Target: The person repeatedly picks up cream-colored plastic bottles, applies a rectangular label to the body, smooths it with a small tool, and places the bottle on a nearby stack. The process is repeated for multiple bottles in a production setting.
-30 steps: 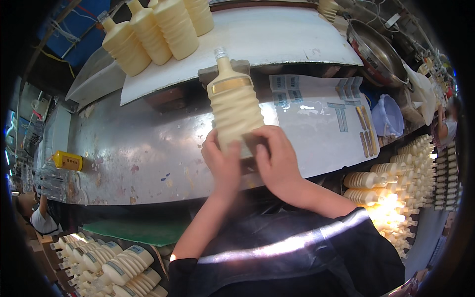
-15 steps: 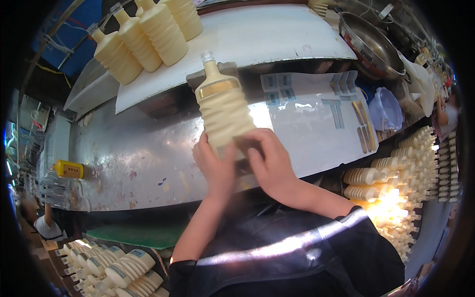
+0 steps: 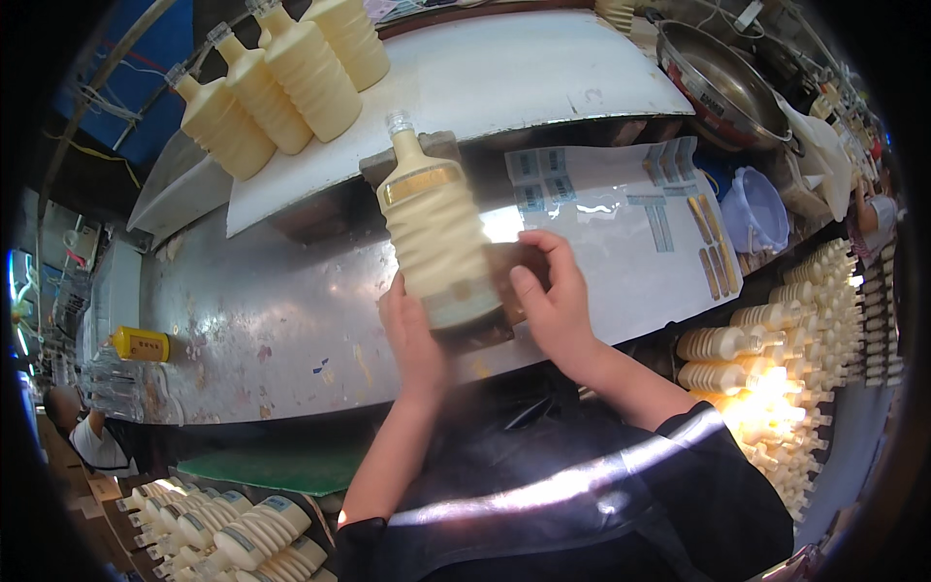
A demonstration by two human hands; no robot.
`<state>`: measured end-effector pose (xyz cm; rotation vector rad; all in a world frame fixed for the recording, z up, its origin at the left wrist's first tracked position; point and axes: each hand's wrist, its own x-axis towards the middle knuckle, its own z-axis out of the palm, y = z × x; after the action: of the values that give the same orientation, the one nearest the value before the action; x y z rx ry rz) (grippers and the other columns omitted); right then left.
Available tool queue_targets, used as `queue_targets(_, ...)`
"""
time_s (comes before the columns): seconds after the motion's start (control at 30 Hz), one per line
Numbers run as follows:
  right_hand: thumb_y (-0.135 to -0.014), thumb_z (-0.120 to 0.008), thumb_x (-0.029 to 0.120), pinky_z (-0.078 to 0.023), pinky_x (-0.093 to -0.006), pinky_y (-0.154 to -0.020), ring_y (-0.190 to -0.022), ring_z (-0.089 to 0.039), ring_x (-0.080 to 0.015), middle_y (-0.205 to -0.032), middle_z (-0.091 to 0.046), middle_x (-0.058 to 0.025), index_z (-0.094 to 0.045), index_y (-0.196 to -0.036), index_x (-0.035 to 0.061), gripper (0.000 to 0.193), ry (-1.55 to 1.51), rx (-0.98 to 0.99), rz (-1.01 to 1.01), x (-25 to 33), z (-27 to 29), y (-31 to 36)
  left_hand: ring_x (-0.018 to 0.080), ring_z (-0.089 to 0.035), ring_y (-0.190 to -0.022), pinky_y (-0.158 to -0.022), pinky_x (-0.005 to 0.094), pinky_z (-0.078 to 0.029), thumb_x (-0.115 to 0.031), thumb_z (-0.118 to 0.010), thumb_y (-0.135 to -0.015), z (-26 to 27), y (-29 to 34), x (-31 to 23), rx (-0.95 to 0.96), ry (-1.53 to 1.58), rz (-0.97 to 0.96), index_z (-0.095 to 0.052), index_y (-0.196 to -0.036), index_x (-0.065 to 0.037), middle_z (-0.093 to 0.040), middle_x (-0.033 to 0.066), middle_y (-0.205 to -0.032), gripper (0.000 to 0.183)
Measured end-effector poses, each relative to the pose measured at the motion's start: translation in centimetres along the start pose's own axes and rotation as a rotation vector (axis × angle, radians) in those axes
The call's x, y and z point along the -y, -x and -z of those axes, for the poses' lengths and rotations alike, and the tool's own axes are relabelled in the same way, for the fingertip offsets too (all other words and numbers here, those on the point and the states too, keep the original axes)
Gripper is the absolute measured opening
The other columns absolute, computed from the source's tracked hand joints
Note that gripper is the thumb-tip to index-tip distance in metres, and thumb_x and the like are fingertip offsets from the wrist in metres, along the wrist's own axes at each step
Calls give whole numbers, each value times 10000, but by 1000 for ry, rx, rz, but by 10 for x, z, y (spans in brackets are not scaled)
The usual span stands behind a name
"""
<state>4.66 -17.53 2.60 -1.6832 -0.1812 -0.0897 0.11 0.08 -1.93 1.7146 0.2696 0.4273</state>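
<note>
A cream ribbed bottle [image 3: 436, 238] with a gold band below its neck and a clear top lies in front of me, its neck pointing away. A pale grey-blue band [image 3: 465, 303] shows near its base. It lies over a dark brown block-like support [image 3: 509, 262], partly hidden by the bottle. My left hand [image 3: 412, 339], slightly blurred, grips the bottle's lower left side. On the other side my right hand [image 3: 558, 306] is open, with thumb and forefinger apart by the brown support; nothing shows between them.
A white sheet [image 3: 592, 281] with blue-grey labels [image 3: 545, 177] and gold strips [image 3: 713, 247] covers the right of the metal table [image 3: 262, 320]. Several bottles [image 3: 315, 82] stand on the white shelf behind. A lilac bucket [image 3: 754, 213] stands right; a yellow bottle [image 3: 142, 344] left.
My right hand has moved off the bottle's base to the right, and its fingers have spread. The band near the base now shows. My left hand stays at the bottle's left side.
</note>
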Motion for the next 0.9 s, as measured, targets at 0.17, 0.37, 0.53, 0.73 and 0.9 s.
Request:
queue_targets(0.17,-979,-546,100,-466,-437,-1022,-1180,-588,-382,-1267,-583,-217,-518,-1305,-8,345,207,16,201,-17,-5,-11,259,-411,-1375,-1179,378,-302,-317,-442,-1105,-1,3,-6,25,-345,-56,-377,-1531,45,-442,168,-1443,563)
queue_targets(0.37,-977,-602,65,-504,-380,-952,-1078,-638,-299,-1172,-638,-164,-522,-1309,21,345,211,-56,255,-33,-1,-27,237,-446,-1371,-1172,369,-330,-252,-486,-1090,4,2,3,38,98,31,-379,-1542,27,-459,147,-1480,541)
queue_targets(0.53,-880,-742,-49,-563,-284,-805,-896,-704,-165,-1039,-734,-89,-646,-1095,47,255,208,-25,369,-8,7,-1,212,-501,-1351,-1160,364,-374,-195,-518,-1081,13,0,7,79,278,138,-397,-1543,7,-507,119,-1498,518)
queue_targets(0.73,-770,-694,64,-536,-385,-739,-880,-691,-262,-978,-698,-101,-679,-978,60,208,325,209,886,19,-7,20,214,-524,-1315,-1121,356,-401,-139,-541,-1041,11,-1,-5,53,422,188,-463,-1497,19,-547,128,-1430,488)
queue_targets(0.9,-750,-662,95,-511,-341,-718,-778,-633,-240,-822,-597,-67,-642,-858,48,119,559,300,985,52,-25,5,201,-566,-1266,-1104,357,-437,-125,-531,-1062,21,1,1,69,588,236,-511,-1455,12,-588,124,-1387,417)
